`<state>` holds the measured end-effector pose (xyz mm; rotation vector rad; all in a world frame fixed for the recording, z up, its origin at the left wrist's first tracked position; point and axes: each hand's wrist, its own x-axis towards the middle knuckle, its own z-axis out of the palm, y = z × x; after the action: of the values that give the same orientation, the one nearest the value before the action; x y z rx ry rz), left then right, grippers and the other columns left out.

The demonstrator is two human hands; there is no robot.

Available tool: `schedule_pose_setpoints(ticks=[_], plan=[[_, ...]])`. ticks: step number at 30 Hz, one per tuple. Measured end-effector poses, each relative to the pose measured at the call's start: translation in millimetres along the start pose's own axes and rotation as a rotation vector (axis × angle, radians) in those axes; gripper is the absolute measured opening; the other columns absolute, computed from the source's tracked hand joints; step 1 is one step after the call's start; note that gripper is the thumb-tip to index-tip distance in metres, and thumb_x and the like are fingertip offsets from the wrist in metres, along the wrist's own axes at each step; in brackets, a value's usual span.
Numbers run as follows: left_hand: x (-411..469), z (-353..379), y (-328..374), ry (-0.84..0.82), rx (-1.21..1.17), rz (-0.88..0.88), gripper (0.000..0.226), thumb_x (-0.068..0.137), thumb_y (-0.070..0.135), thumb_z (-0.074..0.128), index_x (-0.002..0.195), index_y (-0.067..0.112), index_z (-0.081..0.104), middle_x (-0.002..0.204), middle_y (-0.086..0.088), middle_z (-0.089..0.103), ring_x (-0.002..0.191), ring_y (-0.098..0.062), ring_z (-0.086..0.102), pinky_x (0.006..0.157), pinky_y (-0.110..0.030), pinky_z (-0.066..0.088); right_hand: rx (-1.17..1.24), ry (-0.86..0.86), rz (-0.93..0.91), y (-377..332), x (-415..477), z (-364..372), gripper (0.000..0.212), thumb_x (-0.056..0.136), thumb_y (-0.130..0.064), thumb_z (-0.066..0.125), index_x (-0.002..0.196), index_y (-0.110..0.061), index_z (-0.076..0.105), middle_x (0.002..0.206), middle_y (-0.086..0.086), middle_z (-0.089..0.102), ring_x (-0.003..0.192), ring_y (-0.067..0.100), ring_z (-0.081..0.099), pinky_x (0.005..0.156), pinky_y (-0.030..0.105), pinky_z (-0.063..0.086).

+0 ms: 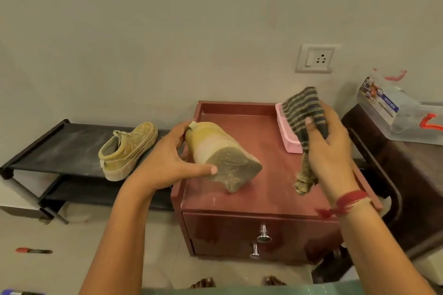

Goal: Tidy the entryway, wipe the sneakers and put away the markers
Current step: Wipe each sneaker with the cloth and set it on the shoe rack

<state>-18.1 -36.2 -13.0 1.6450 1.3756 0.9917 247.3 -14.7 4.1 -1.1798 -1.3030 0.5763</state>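
Obs: sneaker (215,151) and cloth (302,112) both held.
Centre: left hand (172,158) grips the sneaker by its heel (sole toward camera) over the cabinet (263,189); centre right: right hand (333,148) clutches the cloth. Centre left: second sneaker (127,151) on rack (60,148); lower left: marker (33,251).

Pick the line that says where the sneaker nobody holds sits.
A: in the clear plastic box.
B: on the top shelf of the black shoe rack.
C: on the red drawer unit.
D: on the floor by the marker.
B: the free sneaker stands on the black shoe rack's top shelf; the left hand grips the other sneaker over the red drawer unit.
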Motion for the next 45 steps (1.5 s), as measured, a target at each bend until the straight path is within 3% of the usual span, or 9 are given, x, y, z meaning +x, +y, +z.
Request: schedule_pose_setpoints(ticks=[3,7,12,17,21,30,35,42,45], plan=[[-7,-1,3,-0.052,0.101,0.043,0.103,0.041,0.052,0.086,0.131,0.045,0.038,0.127,0.027,0.049,0.117,0.013,0.047,0.099,-0.018,0.042,-0.178,-0.126,-0.165,-3,-16,13,0.055,0.086,0.011,0.044,0.13,-0.021,0.048,0.112,-0.025,0.054,0.104,-0.014,0.05,0.087,0.004,0.039],[-12,5,10,-0.001,0.17,0.072,0.1,0.044,0.056,0.079,0.134,0.049,0.036,0.131,0.023,0.046,0.122,0.005,0.043,0.104,-0.03,0.038,-0.285,-0.366,-0.401,-12,-52,36,0.061,0.075,0.007,0.038,0.13,-0.015,0.052,0.142,0.003,0.046,0.133,0.01,0.038,0.112,0.026,0.029],[-15,16,18,0.105,0.226,0.047,0.113,0.041,0.056,0.065,0.145,0.036,0.029,0.135,0.019,0.042,0.122,0.004,0.038,0.1,-0.022,0.033,-0.429,-0.496,-0.7,-19,-76,43,0.048,0.083,0.001,0.034,0.126,-0.006,0.055,0.13,0.009,0.055,0.128,0.023,0.044,0.111,0.031,0.032],[-13,17,16,0.139,0.286,-0.003,0.113,0.042,0.071,0.067,0.143,0.037,0.03,0.14,0.015,0.042,0.135,-0.011,0.035,0.112,-0.048,0.03,-0.288,-0.362,-0.458,-3,-57,41,0.057,0.071,0.001,0.035,0.124,-0.008,0.056,0.125,0.006,0.058,0.121,0.016,0.05,0.106,0.032,0.038],[-13,14,19,0.114,0.393,0.02,0.109,0.041,0.07,0.063,0.14,0.036,0.033,0.137,0.012,0.045,0.136,-0.022,0.036,0.107,-0.062,0.028,-0.319,-0.382,-0.628,-13,-82,49,0.047,0.081,0.003,0.036,0.122,-0.003,0.058,0.126,0.011,0.058,0.124,0.021,0.049,0.109,0.032,0.035],[-18,8,4,0.157,0.335,0.008,0.092,0.045,0.065,0.07,0.128,0.051,0.032,0.132,0.012,0.049,0.133,-0.023,0.04,0.105,-0.063,0.03,-0.283,-0.353,-0.557,-5,-85,57,0.05,0.079,0.005,0.038,0.123,-0.008,0.057,0.128,0.009,0.057,0.125,0.021,0.048,0.109,0.033,0.035],[-21,14,-12,0.117,0.358,-0.02,0.091,0.042,0.057,0.068,0.125,0.039,0.034,0.114,0.023,0.049,0.11,-0.012,0.052,0.095,-0.043,0.045,-0.327,-0.473,-0.389,28,-67,58,0.058,0.073,-0.004,0.032,0.124,-0.015,0.058,0.131,0.003,0.055,0.124,0.017,0.048,0.107,0.033,0.036],[-12,28,-25,0.021,0.725,0.006,0.113,0.051,0.052,0.072,0.145,0.023,0.016,0.138,0.0,0.031,0.128,-0.021,0.036,0.113,-0.047,0.025,-0.298,-0.525,-0.27,44,-65,65,0.063,0.067,0.007,0.035,0.122,-0.014,0.06,0.125,0.0,0.058,0.12,0.01,0.049,0.107,0.014,0.03],[-11,28,-28,0.039,0.699,0.062,0.109,0.051,0.051,0.071,0.142,0.018,0.021,0.138,0.001,0.027,0.125,-0.022,0.039,0.1,-0.04,0.041,-0.265,-0.517,-0.311,49,-67,67,0.066,0.066,0.01,0.035,0.122,-0.015,0.059,0.123,-0.002,0.058,0.121,0.008,0.049,0.107,0.02,0.034]])
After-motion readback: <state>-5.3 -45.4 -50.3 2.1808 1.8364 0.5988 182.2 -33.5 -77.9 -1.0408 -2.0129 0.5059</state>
